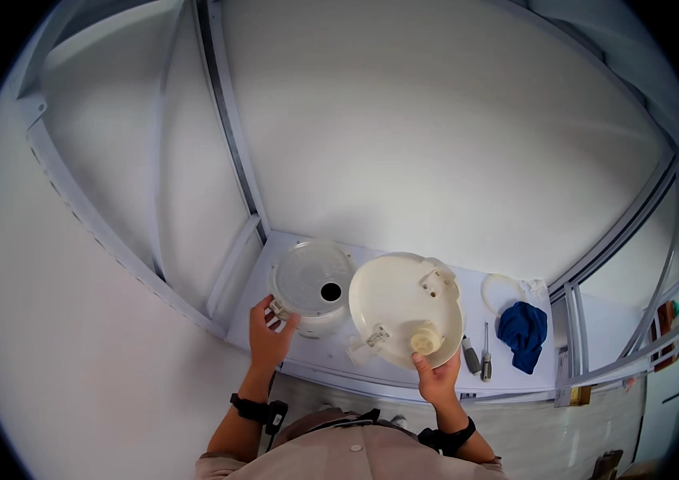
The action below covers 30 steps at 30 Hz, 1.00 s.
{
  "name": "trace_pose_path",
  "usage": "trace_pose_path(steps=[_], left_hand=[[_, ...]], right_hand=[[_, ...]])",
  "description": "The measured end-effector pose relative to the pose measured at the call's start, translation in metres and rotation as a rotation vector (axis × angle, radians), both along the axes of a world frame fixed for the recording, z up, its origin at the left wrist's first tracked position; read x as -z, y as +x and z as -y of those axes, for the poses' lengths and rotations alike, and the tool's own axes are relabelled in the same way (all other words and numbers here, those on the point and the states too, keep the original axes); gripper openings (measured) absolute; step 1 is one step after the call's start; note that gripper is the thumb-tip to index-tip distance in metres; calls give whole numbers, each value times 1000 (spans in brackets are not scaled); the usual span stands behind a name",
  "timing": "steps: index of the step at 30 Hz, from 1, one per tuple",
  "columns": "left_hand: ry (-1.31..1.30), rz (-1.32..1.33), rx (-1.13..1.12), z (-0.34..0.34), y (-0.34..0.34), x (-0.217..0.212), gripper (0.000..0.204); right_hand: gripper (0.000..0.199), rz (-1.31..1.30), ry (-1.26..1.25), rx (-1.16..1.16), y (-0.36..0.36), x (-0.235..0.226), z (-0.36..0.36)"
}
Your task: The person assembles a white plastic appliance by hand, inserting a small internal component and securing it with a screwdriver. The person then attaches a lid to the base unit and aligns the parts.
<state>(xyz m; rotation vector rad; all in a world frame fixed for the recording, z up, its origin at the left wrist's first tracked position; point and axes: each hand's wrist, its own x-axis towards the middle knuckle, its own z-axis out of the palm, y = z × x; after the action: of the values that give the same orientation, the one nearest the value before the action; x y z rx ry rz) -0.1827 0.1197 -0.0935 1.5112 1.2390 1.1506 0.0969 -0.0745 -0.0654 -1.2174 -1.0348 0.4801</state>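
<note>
My right hand (pixel 438 378) grips the near edge of a round cream plastic cover (pixel 391 296), thumb on top beside a short round fitting (pixel 426 340). The cover is tilted with its inner side up, showing small white brackets at two places on its rim. To its left stands a round white drum-shaped housing (pixel 307 268) with a greyish top and a dark round hole. My left hand (pixel 272 330) is closed around a small latch-like part (pixel 278 310) at the housing's near-left rim. The fingertips are partly hidden there.
On the white bench (pixel 543 376) to the right lie a screwdriver (pixel 486 364), a grey-handled tool (pixel 470 357), a crumpled blue cloth (pixel 522 336) and a pale ring (pixel 493 292). A metal frame (pixel 231 120) and white panels enclose the bench at the back and sides.
</note>
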Motion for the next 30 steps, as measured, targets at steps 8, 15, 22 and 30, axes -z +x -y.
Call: trace_pose_path(steps=[8,15,22,30], left_hand=[[-107,71,226,17,15,6,34],[39,50,389,27,34,14,31],[48,-108,101,29,34,18,50],[-8,-39,-18,-7,50,38,91]], right_hand=[[59,-37,40,168,-12,-16,-6],[61,-79,72,199,-7,-19,-5],[61,-101,62,200,2,-15,0],[60,-86,72,210,6,-21,6]])
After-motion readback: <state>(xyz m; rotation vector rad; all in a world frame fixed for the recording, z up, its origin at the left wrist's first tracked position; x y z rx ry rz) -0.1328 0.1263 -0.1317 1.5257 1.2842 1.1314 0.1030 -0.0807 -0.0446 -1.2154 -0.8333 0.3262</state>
